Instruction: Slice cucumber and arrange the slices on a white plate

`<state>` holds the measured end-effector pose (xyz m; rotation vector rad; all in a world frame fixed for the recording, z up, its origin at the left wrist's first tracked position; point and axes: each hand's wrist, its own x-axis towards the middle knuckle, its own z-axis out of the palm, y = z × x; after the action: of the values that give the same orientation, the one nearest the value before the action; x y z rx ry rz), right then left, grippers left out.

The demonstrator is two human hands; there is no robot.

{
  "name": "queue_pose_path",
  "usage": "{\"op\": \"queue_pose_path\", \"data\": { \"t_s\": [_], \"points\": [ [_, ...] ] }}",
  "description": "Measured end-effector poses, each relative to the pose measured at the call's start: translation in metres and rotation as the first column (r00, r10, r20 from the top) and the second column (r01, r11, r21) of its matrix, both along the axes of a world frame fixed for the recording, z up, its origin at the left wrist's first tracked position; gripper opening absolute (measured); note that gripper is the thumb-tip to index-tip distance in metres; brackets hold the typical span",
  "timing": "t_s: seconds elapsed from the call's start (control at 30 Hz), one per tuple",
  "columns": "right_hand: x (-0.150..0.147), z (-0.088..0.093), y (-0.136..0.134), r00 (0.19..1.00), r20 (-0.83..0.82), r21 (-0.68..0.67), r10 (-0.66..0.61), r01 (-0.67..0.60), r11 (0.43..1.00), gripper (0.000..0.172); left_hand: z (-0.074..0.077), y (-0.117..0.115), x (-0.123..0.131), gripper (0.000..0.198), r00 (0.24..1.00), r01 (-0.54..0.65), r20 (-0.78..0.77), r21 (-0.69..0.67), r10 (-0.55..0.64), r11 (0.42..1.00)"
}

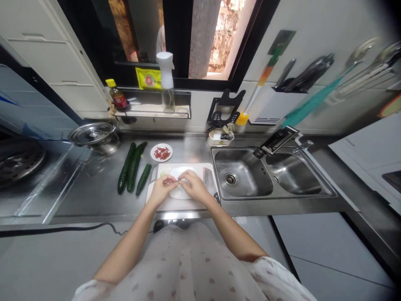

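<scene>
Both hands meet above a white plate (179, 195) that rests on a pale cutting board (163, 204). My left hand (163, 186) is closed in a pinch, and my right hand (191, 184) pinches at the same spot from the other side. Something small and thin sits between the fingertips, too small to name. Pale green slices (163, 173) lie on the board behind my left hand. On the board's right side is a kitchen knife (208, 179) with a black handle. A short piece of cucumber (143, 179) lies left of the board.
Two long cucumbers (132, 167) lie farther left, near a lidded steel pot (95, 136). A small plate (161, 153) of chopped red pieces stands behind the board. To the right is a double sink (244, 173) with a black faucet (275, 141). A shelf (150, 110) holds bottles.
</scene>
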<state>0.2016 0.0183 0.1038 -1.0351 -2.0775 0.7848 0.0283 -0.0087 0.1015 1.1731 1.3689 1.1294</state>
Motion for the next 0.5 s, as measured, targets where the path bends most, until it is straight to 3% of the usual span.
{"op": "queue_pose_path", "data": {
  "t_s": [0.17,0.3,0.4,0.5],
  "points": [
    [0.001,-0.002,-0.001,1.000,0.019,-0.007,0.005,-0.005,1.000,0.011,-0.001,0.000,0.002,0.028,1.000,0.005,-0.004,0.002,-0.005,1.000],
    [0.001,-0.002,0.000,1.000,0.025,-0.003,-0.009,0.010,1.000,0.011,-0.006,-0.002,0.001,0.037,0.998,-0.059,0.003,-0.001,0.059,0.998],
    [0.002,-0.001,0.000,0.999,0.030,0.014,-0.026,0.025,1.000,0.011,-0.012,-0.005,0.001,0.043,0.989,-0.116,0.080,-0.138,0.127,0.984],
    [0.003,0.000,0.000,0.999,0.043,0.041,-0.024,0.022,0.999,0.012,-0.016,-0.008,0.002,0.043,0.972,-0.043,0.205,-0.339,0.118,0.940]
  ]
}}
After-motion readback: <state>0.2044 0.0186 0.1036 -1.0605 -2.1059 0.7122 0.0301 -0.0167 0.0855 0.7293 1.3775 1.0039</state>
